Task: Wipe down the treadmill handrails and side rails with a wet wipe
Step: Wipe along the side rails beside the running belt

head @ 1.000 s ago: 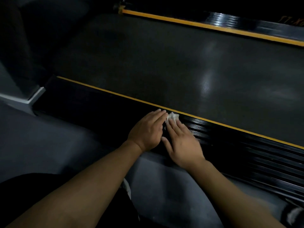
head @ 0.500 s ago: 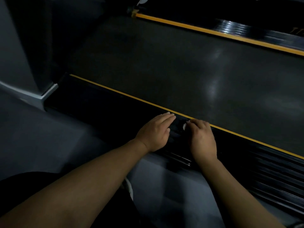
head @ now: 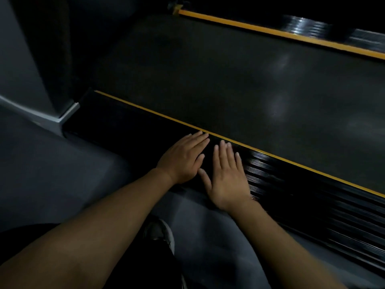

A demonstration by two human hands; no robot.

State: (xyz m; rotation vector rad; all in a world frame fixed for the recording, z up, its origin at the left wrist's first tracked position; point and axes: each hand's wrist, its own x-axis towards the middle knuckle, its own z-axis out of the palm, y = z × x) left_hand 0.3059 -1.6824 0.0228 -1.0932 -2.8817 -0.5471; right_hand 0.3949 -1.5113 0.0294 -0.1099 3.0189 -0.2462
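You've got nothing readable in this one, tbh. No lettering, brand or numbers show up on the near side rail (head: 312,197), the belt (head: 229,90) or the far side rail (head: 308,24). It's all too dark and smeared.

A head-worn wide-angle camera is looking forward and down, close above the side rail (head: 135,130), belt (head: 229,80) crossing the upper frame.

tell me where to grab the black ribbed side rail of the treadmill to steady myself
Probably the near outer edge, coming from the floor side. The black ribbed side rail is a flat, low strip, and its far edge meets the dark treadmill belt at the yellow stripe, so likely no lip there.
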